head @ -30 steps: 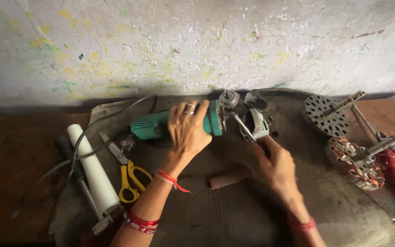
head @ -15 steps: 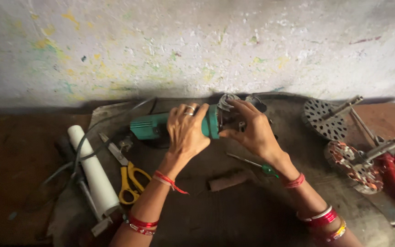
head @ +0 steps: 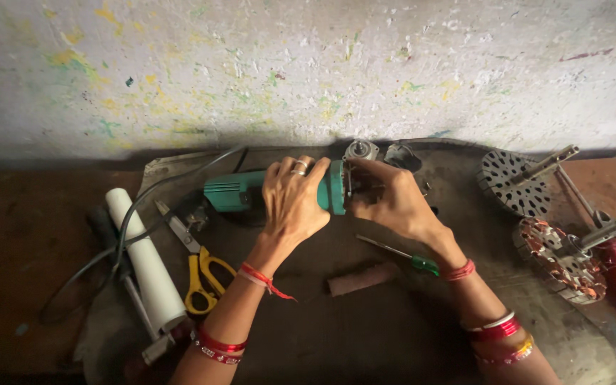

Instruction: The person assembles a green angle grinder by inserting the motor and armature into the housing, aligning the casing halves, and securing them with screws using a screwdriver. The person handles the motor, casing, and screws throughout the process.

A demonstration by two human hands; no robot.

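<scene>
Head view: my left hand (head: 292,203) clamped grinder (head: 265,191) body on bench; my right hand (head: 391,203) gripped its head end, fingers closed; risk judged: grinder could roll if left loosened; screwdriver (head: 401,254) near wrist.

A green grinder (head: 251,191) with a grey head lies at twelve o'clock; yellow-handled scissors (head: 201,274) and a white tube (head: 147,267) at nine; a green-handled screwdriver (head: 401,254); a paint-speckled white wall (head: 308,71).
</scene>
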